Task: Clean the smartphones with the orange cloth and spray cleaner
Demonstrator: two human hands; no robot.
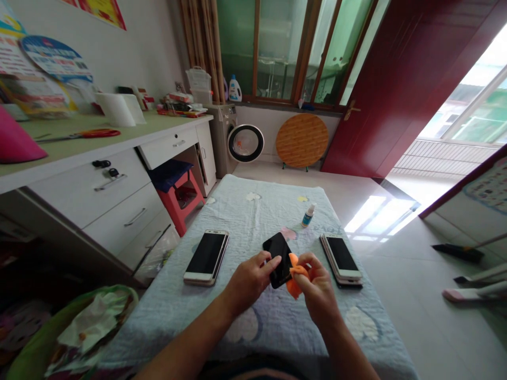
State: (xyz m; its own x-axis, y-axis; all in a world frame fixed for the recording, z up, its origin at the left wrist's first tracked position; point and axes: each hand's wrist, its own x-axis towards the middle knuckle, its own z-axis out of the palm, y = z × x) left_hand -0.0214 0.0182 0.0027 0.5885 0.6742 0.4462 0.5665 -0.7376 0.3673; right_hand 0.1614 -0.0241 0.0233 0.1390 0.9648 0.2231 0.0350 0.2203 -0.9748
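Note:
A black smartphone (279, 248) is held tilted over the cloth-covered table by my left hand (250, 276), its fingers closed on the left edge and screen. My right hand (318, 287) pinches a bunched orange cloth (294, 287) against the phone's right edge. Left of my hands lies a stack of phones, a white-framed smartphone (206, 253) on top. To the right is another stack with a white smartphone (342, 255) uppermost. Beyond the held phone stands a small spray bottle (308, 215) with a white cap, upright on the cloth.
The table wears a pale blue patterned cloth (237, 211). At left are a white desk (119, 184) with scissors (91, 134) and a paper roll (116, 109), a red stool (184, 203), and a green waste basket (39, 338). A washing machine door (245, 143) hangs open behind.

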